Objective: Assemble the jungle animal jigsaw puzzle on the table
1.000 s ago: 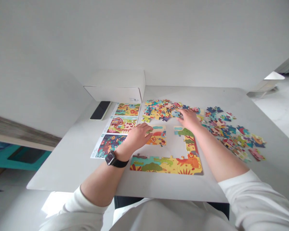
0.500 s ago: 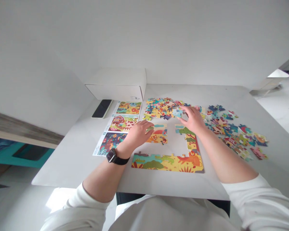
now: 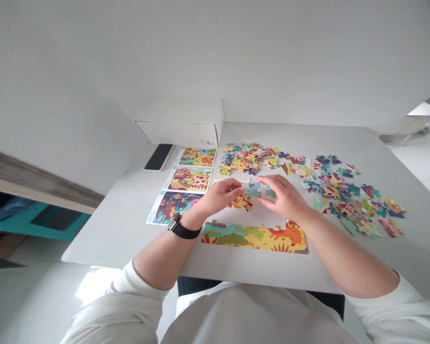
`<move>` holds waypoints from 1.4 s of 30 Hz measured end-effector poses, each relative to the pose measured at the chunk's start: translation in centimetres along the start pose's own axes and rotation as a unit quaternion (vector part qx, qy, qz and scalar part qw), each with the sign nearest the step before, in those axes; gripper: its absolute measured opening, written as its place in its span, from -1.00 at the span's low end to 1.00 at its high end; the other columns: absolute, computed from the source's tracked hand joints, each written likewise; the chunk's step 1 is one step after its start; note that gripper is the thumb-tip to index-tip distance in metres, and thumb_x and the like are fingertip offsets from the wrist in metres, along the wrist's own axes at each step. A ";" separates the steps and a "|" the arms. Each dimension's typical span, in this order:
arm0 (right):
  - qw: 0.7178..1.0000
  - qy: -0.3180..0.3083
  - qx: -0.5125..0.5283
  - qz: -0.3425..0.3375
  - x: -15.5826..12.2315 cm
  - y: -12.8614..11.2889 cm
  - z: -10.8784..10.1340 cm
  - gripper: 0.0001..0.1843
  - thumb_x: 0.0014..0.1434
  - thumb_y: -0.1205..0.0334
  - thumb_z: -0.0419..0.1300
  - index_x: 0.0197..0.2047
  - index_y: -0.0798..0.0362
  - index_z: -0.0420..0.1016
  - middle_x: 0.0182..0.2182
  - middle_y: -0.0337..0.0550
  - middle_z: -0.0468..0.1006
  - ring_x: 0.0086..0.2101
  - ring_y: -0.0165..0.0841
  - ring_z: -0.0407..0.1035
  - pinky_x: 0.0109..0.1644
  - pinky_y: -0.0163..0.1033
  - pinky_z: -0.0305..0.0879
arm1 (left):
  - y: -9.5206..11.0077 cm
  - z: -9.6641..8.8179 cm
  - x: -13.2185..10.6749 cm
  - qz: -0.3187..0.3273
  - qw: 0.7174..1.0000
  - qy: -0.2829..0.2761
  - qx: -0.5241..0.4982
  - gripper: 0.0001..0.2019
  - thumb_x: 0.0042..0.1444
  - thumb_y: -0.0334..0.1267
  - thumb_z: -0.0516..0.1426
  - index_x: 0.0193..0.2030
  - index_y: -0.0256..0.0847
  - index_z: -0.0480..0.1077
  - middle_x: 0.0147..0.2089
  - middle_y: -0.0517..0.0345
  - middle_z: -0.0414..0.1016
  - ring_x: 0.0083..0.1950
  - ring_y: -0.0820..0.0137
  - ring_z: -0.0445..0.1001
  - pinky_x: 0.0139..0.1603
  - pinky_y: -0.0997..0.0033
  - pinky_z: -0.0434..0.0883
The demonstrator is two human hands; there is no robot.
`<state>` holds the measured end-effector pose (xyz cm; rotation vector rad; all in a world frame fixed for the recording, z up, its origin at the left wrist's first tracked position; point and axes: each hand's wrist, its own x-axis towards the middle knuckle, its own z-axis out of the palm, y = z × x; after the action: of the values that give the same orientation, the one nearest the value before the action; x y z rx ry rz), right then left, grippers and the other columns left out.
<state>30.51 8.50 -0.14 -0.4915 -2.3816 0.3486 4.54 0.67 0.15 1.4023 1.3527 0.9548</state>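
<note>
A partly built jigsaw (image 3: 252,235) lies on the white table (image 3: 129,224), its bottom row joined in yellow, orange and green. My right hand (image 3: 284,197) pinches a pale blue puzzle piece (image 3: 258,189) just above the open middle of the jigsaw. My left hand (image 3: 218,193), with a black watch on the wrist, rests with fingers curled on a small joined cluster (image 3: 241,202) at the upper left of the jigsaw. The two hands almost touch at the fingertips. Loose pieces (image 3: 251,157) are piled behind them.
More loose pieces (image 3: 354,200) spread over the right side of the table. A sheet with three reference pictures (image 3: 184,184) lies to the left. A black phone (image 3: 159,156) and a white box (image 3: 186,122) sit at the back left, against the wall.
My right hand has come back from the pile of loose pieces to the middle of the jigsaw, now with a pale blue piece in its fingers. My left hand has hardly moved.
</note>
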 end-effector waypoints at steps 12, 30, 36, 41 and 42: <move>0.994 0.044 0.051 0.091 -0.1 -0.1 0.4 -0.41 0.40 0.18 0.34 0.44 -0.17 0.40 0.14 0.00 0.67 0.04 -0.09 0.62 0.19 0.12 0.60 | -0.2 0.3 0.1 -0.059 0.990 -0.040 -0.118 -0.62 0.11 -0.04 0.45 -0.20 -0.17 0.40 -0.35 0.20 0.62 -0.44 0.49 0.55 -0.45 0.52 0.50; 0.841 0.012 0.395 0.368 0.3 0.3 1.1 -0.61 0.21 -0.08 0.46 0.00 -0.05 0.64 -0.21 -0.12 0.73 -0.22 -0.21 0.62 -0.09 -0.06 0.58 | -0.2 0.8 0.1 -0.070 0.987 -0.068 -0.127 -0.55 0.18 0.15 0.42 -0.16 -0.20 0.50 -0.17 0.01 0.71 -0.28 0.40 0.64 -0.33 0.42 0.60; 0.836 0.020 0.391 0.384 0.4 0.5 1.1 -0.61 0.15 -0.05 0.49 -0.04 -0.04 0.64 -0.26 -0.15 0.71 -0.25 -0.25 0.61 -0.10 -0.09 0.55 | 0.4 0.3 -0.1 -0.070 0.990 -0.020 -0.124 -0.54 0.21 0.18 0.39 -0.09 -0.19 0.51 -0.12 0.06 0.66 -0.29 0.45 0.61 -0.32 0.47 0.59; 0.844 0.008 0.389 0.369 0.4 0.6 1.2 -0.63 0.18 -0.04 0.47 -0.04 -0.04 0.68 -0.26 -0.14 0.72 -0.27 -0.27 0.59 -0.09 -0.09 0.56 | 0.4 0.4 -0.1 -0.071 0.989 -0.014 -0.132 -0.55 0.17 0.14 0.42 -0.06 -0.19 0.53 -0.13 0.05 0.67 -0.29 0.45 0.61 -0.32 0.47 0.58; 0.843 0.003 0.392 0.368 0.4 0.5 1.3 -0.63 0.18 -0.04 0.47 -0.03 -0.04 0.68 -0.24 -0.14 0.73 -0.27 -0.26 0.60 -0.09 -0.09 0.57 | 0.3 0.4 -0.1 -0.069 0.989 -0.013 -0.130 -0.55 0.15 0.12 0.44 -0.07 -0.18 0.53 -0.15 0.06 0.67 -0.30 0.44 0.61 -0.33 0.47 0.58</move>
<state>29.53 8.98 -1.07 -0.9598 -1.7092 1.5658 5.04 0.53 0.37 1.1080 1.2393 0.9785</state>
